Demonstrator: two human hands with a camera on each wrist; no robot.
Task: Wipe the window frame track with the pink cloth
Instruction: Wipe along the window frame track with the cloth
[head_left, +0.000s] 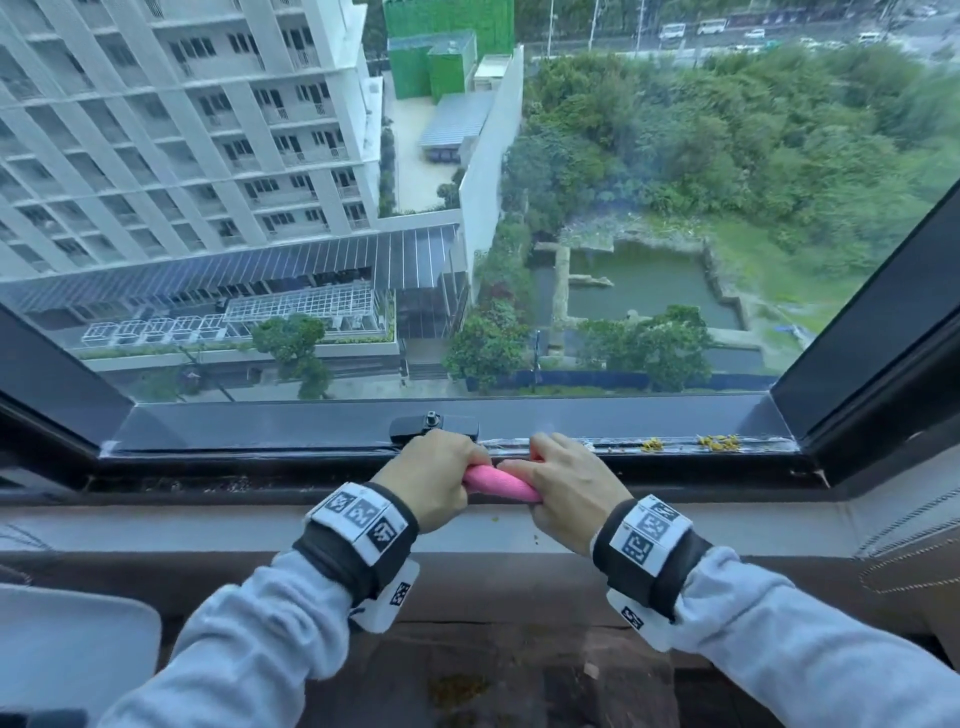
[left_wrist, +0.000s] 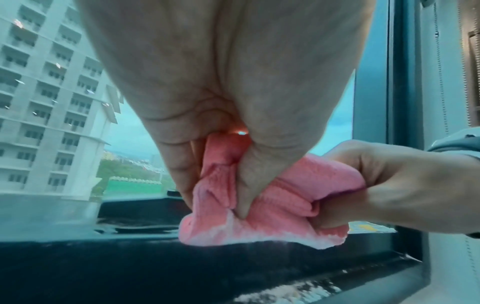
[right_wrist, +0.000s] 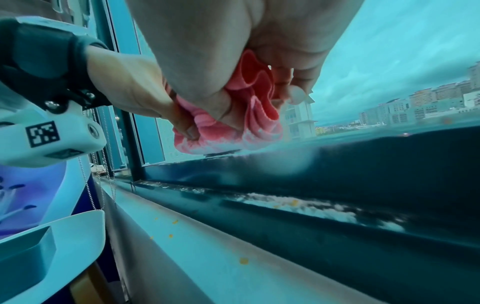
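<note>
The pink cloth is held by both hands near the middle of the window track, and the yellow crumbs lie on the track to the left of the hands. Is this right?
Not quite: the yellow crumbs lie to the right of the hands, as the head view shows. The rest holds: the left hand and right hand both grip the pink cloth near the middle of the window track.

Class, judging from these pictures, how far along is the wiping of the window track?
Done: the track left of the hands shows no crumbs. In hand: left hand and right hand both grip the bunched pink cloth mid-track. Left: yellow crumbs lie to the right, more on the sill.
</note>
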